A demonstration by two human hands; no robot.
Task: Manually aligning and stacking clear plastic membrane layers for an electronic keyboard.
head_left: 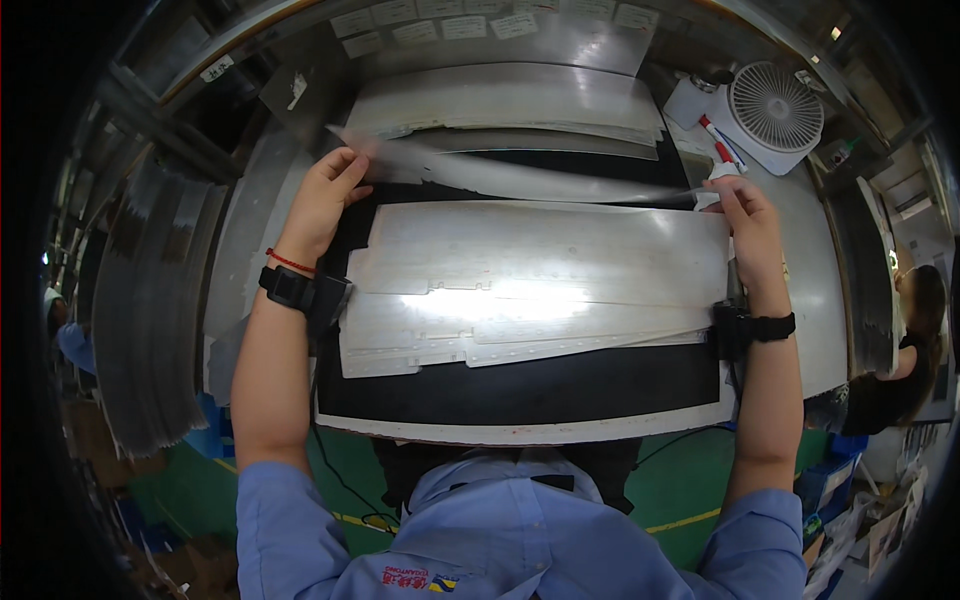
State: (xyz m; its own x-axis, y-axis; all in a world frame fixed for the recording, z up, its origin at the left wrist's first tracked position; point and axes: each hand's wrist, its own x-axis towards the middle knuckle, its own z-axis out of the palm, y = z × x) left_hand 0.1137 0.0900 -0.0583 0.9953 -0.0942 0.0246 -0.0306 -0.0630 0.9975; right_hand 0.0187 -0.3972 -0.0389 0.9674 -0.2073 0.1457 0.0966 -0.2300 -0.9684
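Note:
Between my two hands a thin silvery sheet [540, 184] is held up by its ends, bowed and blurred by motion. My left hand [330, 195] pinches its left end between thumb and fingers. At the other end, my right hand [748, 212] grips the right corner. Just below the lifted sheet, several overlapping flat metal sheets [550, 245] with notched edges lie fanned on a black mat [520, 390]. A stack of similar sheets [510, 95] lies beyond, at the back of the table.
A white fan [775, 110] stands at the back right, beside a red marker [716, 140]. Tall stacks of sheets [160, 300] rise at the left. Paper labels [415, 32] line the back panel. Another person [915, 340] is at the far right. Cables hang from my wrist devices.

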